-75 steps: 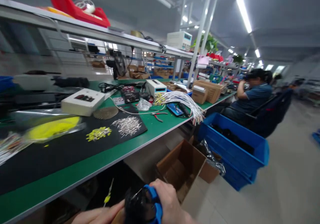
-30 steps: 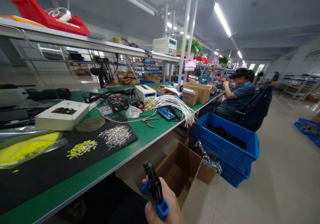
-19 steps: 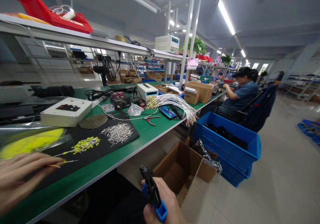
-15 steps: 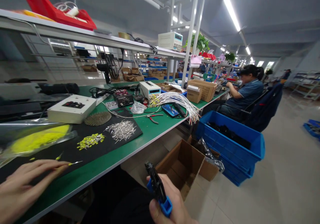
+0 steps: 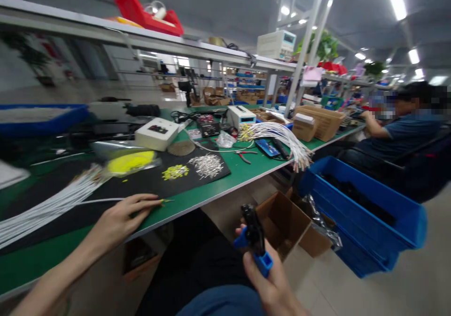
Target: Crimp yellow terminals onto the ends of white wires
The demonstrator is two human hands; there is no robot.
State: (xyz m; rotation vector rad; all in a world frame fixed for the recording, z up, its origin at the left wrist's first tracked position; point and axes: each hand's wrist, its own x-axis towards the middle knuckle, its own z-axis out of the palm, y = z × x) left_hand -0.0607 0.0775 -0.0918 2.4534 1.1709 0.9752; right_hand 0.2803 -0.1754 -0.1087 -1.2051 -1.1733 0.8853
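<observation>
Pinching a slim yellow terminal with a pointed silver tip (image 5: pixel 163 202) near the front edge of the green worktop (image 5: pixel 243 173), the left hand (image 5: pixel 123 217) could lose it over that edge should its fingertip hold slacken, while the right hand (image 5: pixel 273 278) grips a black-and-blue hand tool (image 5: pixel 254 234).

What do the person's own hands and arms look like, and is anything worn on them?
The ungloved left hand and ungloved right hand are slender-fingered. The bare left forearm shows no sleeve, watch or bracelet. Elsewhere the person wears a blue cloth garment and black cloth trousers.
</observation>
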